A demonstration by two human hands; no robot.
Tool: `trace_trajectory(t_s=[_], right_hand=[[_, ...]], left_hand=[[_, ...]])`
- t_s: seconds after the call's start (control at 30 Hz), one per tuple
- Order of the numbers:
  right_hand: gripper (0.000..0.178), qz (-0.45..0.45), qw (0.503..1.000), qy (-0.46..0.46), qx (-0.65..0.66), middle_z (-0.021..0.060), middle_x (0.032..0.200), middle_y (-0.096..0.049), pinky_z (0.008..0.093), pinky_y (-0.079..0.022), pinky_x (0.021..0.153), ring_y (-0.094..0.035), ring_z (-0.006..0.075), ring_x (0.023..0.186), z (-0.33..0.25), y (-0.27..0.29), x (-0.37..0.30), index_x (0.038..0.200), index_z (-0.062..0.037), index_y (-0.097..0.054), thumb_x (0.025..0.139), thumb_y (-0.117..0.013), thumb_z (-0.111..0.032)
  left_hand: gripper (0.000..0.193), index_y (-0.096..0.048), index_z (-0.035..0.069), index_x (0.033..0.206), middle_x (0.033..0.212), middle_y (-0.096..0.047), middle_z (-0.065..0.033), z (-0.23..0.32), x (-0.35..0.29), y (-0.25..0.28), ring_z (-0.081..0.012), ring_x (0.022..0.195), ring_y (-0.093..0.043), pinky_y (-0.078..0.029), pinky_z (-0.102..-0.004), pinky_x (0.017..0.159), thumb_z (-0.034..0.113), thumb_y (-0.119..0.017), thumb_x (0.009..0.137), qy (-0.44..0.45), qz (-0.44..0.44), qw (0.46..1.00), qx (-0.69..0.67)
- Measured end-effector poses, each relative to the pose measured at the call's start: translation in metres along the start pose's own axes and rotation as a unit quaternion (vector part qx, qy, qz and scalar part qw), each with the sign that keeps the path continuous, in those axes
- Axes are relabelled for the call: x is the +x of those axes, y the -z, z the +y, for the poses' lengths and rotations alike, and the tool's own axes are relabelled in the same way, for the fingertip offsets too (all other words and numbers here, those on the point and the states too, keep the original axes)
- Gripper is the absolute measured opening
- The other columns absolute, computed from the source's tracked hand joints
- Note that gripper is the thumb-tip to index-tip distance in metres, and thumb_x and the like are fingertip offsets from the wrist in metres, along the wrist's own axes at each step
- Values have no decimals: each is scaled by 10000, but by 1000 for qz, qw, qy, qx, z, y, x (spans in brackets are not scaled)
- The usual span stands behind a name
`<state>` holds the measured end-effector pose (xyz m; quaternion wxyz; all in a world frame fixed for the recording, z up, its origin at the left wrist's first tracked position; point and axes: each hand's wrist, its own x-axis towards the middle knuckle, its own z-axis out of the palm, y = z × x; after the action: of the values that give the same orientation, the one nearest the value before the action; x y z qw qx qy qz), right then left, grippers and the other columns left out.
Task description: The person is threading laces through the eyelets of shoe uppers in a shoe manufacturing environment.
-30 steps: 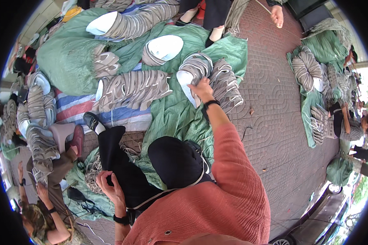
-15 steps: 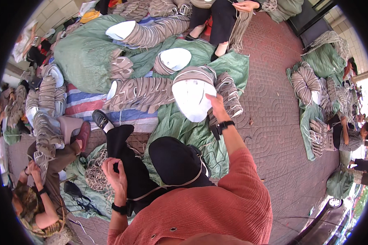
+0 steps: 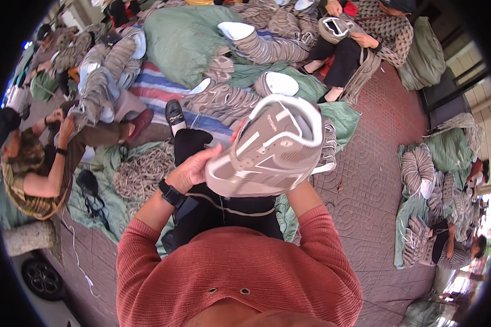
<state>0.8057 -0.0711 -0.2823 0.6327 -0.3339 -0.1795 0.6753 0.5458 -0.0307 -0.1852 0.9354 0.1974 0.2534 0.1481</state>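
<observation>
A beige-grey shoe upper (image 3: 267, 147) with white trim and a pale lining is held up in front of my chest, slightly blurred. Whether more uppers are nested under it, I cannot tell. My left hand (image 3: 197, 165) is closed on its left end, thumb near the side. My right forearm (image 3: 304, 197) runs up behind the upper, which hides the hand and fingers there. Beyond it, a short stack of uppers (image 3: 262, 84) ends in a white oval, and a long row of uppers (image 3: 221, 101) lies on a striped sheet (image 3: 158, 87).
A big green sack (image 3: 185, 43) stands at the far left. A tangle of beige laces (image 3: 142, 171) lies left of my legs. One co-worker (image 3: 43, 174) sits at left, another (image 3: 338, 60) ahead, both handling uppers. More uppers (image 3: 417, 169) lie on green cloth at right.
The upper has come up off the green cloth toward me, turned so its side shows. My left hand has moved from my leg onto it. The view has shifted.
</observation>
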Motion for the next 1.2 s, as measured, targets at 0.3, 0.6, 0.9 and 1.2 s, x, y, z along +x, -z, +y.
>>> trace_trajectory(t_s=[0.3, 0.6, 0.9, 1.2], right_hand=[[482, 91, 964, -60, -242, 97, 1247, -504, 466, -368, 955, -483, 306, 1110, -63, 3, 18, 1250, -46, -436, 925, -393, -399], [452, -130, 893, -142, -406, 30, 1206, -530, 282, -380, 941, -476, 137, 1124, -74, -80, 47, 1234, -57, -502, 950, -370, -383], [461, -85, 891, -173, -411, 54, 1060, -590, 261, -477, 762, -574, 133, 914, -75, -79, 53, 1183, -73, -540, 798, -676, -287], [519, -80, 824, -134, -545, 56, 1140, -558, 269, -401, 846, -505, 144, 1015, -35, -74, 40, 1210, -45, -511, 835, -596, -394]], left_hand=[[452, -500, -1, 1157, 1084, -598, -101, -49, -13, 3, -202, 928, -605, -475, -350, 846, 215, -655, 791, -137, 124, 983, -11], [602, -445, -58, 1152, 1022, -596, -120, -98, -35, -18, -188, 869, -609, -519, -310, 713, 339, -691, 773, -93, 159, 968, 171], [651, -454, -33, 1027, 844, -596, -161, -73, -57, -19, -318, 759, -610, -502, -379, 685, 510, -656, 731, -46, 190, 603, 773], [737, -329, 41, 1273, 1100, -390, -151, -85, -48, -8, -294, 761, -580, -490, -347, 667, 11, -726, 653, -260, 47, 634, 727]])
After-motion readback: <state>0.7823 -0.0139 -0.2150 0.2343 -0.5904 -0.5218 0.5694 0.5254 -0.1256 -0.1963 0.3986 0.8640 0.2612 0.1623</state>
